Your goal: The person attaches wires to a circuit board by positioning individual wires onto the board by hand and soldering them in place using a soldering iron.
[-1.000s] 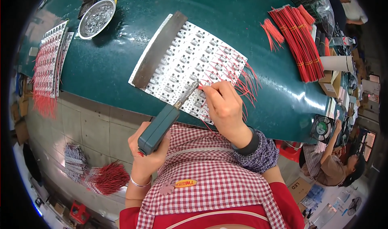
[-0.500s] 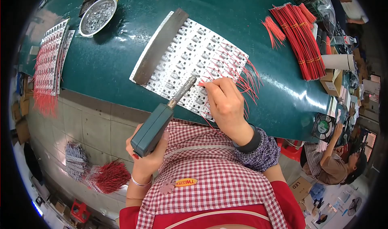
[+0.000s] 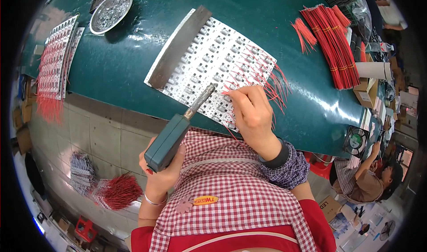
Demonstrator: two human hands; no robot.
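My left hand is wrapped round the green body of a soldering gun. Its metal tip points up and right, at or just above a white circuit board panel covered with rows of small components. Close to the tip, my right hand pinches red wire between thumb and fingers over the panel; how many wires is unclear. Several thin red wires stick out from the panel's right part. Across its left side lies a dark flat bar.
A metal bowl of silvery bits stands at the far left. Wired panels hang over the left table edge. Bundled red wires and a small fan lie on the right. Another person sits at the right.
The view has shifted slightly. The tip now sits a little farther left relative to the panel. My right hand still pinches the red wire, almost unmoved.
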